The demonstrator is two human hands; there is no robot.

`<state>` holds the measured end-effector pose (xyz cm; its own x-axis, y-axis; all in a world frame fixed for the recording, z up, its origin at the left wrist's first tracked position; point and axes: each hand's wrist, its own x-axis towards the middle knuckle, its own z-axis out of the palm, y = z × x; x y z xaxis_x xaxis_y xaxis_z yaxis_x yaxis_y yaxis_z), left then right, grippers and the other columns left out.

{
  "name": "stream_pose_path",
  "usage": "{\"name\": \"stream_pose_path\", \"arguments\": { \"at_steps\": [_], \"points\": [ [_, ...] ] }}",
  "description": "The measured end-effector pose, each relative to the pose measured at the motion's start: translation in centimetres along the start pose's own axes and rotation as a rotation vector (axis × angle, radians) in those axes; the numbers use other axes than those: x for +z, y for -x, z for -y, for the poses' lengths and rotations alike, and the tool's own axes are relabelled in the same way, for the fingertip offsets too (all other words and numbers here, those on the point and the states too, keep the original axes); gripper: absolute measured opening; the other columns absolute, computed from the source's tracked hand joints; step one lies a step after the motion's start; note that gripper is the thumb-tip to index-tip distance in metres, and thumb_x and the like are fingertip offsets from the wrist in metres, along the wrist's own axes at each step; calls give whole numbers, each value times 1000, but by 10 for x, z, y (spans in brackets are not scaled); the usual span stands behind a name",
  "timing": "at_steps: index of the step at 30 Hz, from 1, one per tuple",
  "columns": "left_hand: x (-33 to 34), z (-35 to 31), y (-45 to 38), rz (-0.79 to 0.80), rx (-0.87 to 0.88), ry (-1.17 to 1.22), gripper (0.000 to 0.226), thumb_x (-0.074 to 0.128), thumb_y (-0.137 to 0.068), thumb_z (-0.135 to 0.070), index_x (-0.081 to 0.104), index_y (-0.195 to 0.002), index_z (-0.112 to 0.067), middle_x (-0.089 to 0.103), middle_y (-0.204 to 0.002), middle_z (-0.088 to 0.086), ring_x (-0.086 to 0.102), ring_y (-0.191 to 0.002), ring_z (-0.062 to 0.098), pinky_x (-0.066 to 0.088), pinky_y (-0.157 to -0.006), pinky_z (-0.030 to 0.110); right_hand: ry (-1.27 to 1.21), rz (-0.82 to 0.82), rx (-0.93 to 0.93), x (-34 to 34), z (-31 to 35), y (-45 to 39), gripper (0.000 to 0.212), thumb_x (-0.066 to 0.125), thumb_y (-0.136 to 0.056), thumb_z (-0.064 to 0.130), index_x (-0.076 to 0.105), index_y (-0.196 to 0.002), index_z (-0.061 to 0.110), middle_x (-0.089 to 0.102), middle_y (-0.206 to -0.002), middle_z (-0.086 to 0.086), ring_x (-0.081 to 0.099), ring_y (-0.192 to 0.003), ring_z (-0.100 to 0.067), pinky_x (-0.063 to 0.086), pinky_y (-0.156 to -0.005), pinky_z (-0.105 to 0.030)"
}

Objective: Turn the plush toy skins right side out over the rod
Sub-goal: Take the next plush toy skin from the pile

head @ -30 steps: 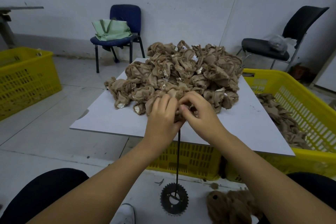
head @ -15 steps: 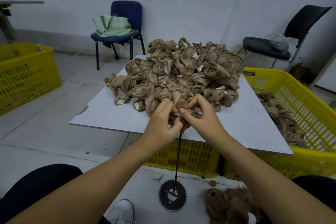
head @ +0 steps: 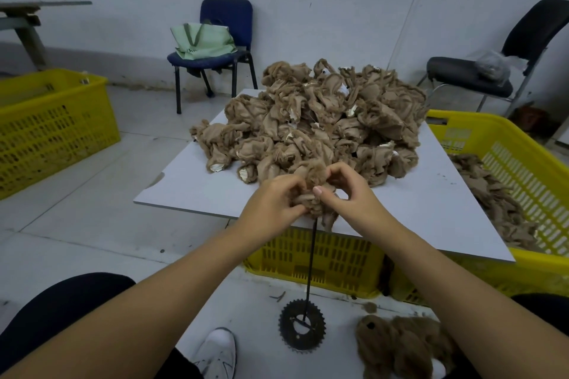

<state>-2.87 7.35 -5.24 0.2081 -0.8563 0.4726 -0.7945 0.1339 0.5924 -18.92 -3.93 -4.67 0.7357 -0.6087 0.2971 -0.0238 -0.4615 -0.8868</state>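
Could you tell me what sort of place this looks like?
Probably a small toy-making workshop: a pile of inside-out plush skins heaped on a white board, yellow plastic crates around it, and an upright rod on a gear base.

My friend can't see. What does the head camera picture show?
Two hands, left hand and right hand, grip a brown plush skin atop a thin black rod standing on a gear-shaped base on the floor. Behind lies a pile of skins on a white board resting on yellow crates.
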Motion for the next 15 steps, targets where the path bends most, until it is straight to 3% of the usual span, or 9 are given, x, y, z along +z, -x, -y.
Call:
{"name": "stream_pose_path", "arguments": {
  "at_steps": [3,6,8,11,12,15],
  "points": [
    [9,-3,3,18,-37,-75,20,79,-76,-21,62,-86,-16,58,-72,-8,56,-66,13,46,-55,35,-45,30,56,6,-6,9,26,68,-93,36,57,-109,19,64,-108,-4,65,-103,-20,54,-92,-49],
    [21,-7,6,5,-97,-45,24,80,-75,-22,56,-80,-18,54,-67,-7,54,-62,16,44,-53,37,-83,35,84,6,-9,12,23,67,-95,30,58,-112,19,67,-109,-5,68,-102,-20,56,-91,-49],
    [19,-10,4,68,-137,103,29,85,-73,-27,60,-89,-30,62,-74,-6,58,-67,11,51,-59,38,-85,57,123,-4,-6,12,23,69,-93,29,60,-112,18,68,-108,-5,70,-99,-22,58,-89,-47],
    [2,-16,-2,213,-224,377,51,85,-72,-44,56,-113,-38,67,-104,-12,66,-90,2,58,-73,25,-16,115,165,-16,6,7,21,73,-90,25,65,-110,21,70,-107,2,68,-101,-16,57,-85,-36],
    [-4,-18,-6,253,-262,424,53,83,-74,-44,53,-118,-37,67,-108,-14,67,-94,1,58,-74,23,9,118,170,-16,13,2,22,73,-89,22,66,-110,24,69,-107,6,66,-102,-9,54,-84,-30],
    [-14,-18,-21,372,-221,392,29,72,-83,-25,64,-111,-28,70,-85,-22,65,-76,-5,50,-62,13,-108,50,147,-5,35,-17,21,68,-92,17,68,-112,24,69,-111,8,66,-101,0,55,-84,-23]
  ]
}}
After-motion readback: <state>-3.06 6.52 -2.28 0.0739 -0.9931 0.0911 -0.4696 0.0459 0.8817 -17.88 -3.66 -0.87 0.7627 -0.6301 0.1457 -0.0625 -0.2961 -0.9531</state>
